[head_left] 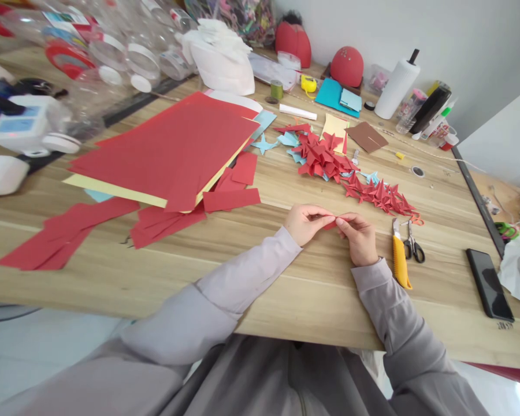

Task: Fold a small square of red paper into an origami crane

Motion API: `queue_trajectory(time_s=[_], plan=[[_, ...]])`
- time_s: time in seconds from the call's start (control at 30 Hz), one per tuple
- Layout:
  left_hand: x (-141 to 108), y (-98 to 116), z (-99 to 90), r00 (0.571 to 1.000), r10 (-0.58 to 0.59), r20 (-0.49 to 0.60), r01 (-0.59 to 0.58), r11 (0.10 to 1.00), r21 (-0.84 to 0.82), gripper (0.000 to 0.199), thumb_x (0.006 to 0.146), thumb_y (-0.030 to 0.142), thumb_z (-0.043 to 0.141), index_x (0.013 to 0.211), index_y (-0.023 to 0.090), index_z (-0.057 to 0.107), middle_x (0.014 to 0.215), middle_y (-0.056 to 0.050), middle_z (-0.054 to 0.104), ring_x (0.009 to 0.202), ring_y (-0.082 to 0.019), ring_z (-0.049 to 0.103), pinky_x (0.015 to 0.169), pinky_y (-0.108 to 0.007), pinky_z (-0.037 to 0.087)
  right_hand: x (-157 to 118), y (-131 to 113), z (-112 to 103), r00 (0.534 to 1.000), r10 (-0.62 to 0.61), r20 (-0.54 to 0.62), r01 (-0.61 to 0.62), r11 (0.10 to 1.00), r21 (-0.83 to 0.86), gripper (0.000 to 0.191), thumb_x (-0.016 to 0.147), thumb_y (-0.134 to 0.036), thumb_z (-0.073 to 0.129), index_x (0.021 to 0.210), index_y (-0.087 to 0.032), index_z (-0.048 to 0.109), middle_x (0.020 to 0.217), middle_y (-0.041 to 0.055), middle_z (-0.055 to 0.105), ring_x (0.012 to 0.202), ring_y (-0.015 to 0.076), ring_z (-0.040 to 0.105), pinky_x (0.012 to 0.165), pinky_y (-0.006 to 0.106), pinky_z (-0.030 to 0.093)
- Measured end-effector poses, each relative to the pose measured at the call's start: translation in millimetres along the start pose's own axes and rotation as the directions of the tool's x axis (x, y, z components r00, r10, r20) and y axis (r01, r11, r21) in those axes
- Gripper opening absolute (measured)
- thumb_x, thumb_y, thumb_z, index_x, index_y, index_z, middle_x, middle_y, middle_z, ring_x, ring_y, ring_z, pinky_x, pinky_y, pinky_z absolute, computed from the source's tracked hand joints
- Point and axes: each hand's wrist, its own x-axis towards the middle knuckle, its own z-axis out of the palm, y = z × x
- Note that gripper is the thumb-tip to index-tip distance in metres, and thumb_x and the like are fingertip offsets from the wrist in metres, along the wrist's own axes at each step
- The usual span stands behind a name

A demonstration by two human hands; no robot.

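Between my two hands, just above the wooden table (286,289), is a small piece of red paper (330,225), mostly hidden by fingers. My left hand (307,224) pinches it from the left with thumb and forefinger. From the other side my right hand (359,234) pinches it too, the fingertips of both hands almost meeting. Beyond them lie a pile of folded red paper stars (325,155) and a row of red stars (379,193). A light blue paper star (264,144) sits farther left. Close by my right wrist are a yellow utility knife (400,260) and black-handled scissors (413,245).
Large red paper sheets (173,144) and cut red strips (69,231) cover the left. Clear plastic bottles (125,52) and tissues (221,58) stand behind. At right lie a phone (489,283) and a brown paper square (367,137); a white bottle (397,86) stands behind.
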Motion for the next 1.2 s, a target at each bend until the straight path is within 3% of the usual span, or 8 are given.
queue_trajectory(time_s=[0.23,0.37,0.53,0.8,1.03,1.2], plan=[[-0.3,0.2,-2.3,0.993,0.103,0.054,-0.104,0.994,0.023,0.008,0.067,0.023,0.066,0.064,0.016,0.070,0.065,-0.004,0.065,0.062,-0.013,0.058,0.059,-0.025,0.046,-1.4,-3.3,-1.3,0.995,-0.030,0.094,0.034,0.999,-0.042,0.013,0.069,-0.031,0.068,0.069,-0.020,0.063,0.054,-0.0043,0.053,0.048,0.0074,0.044,0.046,0.022,0.034],[-1.0,0.6,-0.9,0.992,0.118,0.033,-0.119,0.993,0.025,0.008,0.067,0.023,0.066,0.064,0.017,0.070,0.065,-0.003,0.065,0.061,-0.013,0.059,0.059,-0.025,0.047,-1.3,-1.8,-1.2,0.999,-0.021,0.050,0.022,0.999,-0.024,0.014,0.067,-0.032,0.070,0.066,-0.019,0.063,0.057,-0.0036,0.055,0.048,0.0080,0.046,0.046,0.022,0.035],[-2.3,0.6,2.9,0.997,0.077,-0.024,-0.076,0.997,0.023,0.009,0.066,0.025,0.068,0.066,0.017,0.070,0.069,-0.004,0.068,0.065,-0.015,0.061,0.062,-0.027,0.049,-1.4,-1.2,-0.9,0.999,-0.010,-0.031,0.010,1.000,0.012,0.016,0.068,-0.035,0.068,0.066,-0.019,0.063,0.052,-0.0036,0.054,0.045,0.0085,0.044,0.044,0.023,0.034],[-1.8,-1.2,2.5,0.999,0.042,-0.004,-0.042,0.999,0.032,0.010,0.065,0.026,0.068,0.065,0.016,0.069,0.067,-0.004,0.067,0.063,-0.015,0.060,0.061,-0.027,0.048,-3.0,-1.6,-1.1,0.995,-0.086,0.059,0.091,0.992,-0.084,0.017,0.070,-0.036,0.067,0.064,-0.021,0.064,0.058,-0.0024,0.054,0.048,0.0092,0.045,0.046,0.024,0.036],[-1.9,-5.1,5.1,1.000,-0.014,0.013,0.013,1.000,0.019,0.010,0.069,0.024,0.063,0.071,0.015,0.067,0.072,-0.005,0.067,0.067,-0.014,0.060,0.065,-0.027,0.049,-1.1,-0.3,1.5,0.998,-0.060,-0.011,0.059,0.995,-0.082,0.018,0.067,-0.035,0.069,0.063,-0.019,0.062,0.054,-0.0033,0.053,0.047,0.0086,0.044,0.045,0.023,0.034],[-0.1,-9.7,4.1,1.000,-0.021,-0.020,0.020,0.999,-0.026,0.010,0.062,0.024,0.069,0.066,0.015,0.069,0.084,-0.007,0.068,0.080,-0.017,0.062,0.073,-0.031,0.050,-1.1,-1.1,1.2,0.998,-0.059,0.012,0.060,0.994,-0.096,0.022,0.067,-0.037,0.069,0.061,-0.019,0.059,0.054,-0.0039,0.052,0.047,0.0081,0.043,0.046,0.023,0.035]])
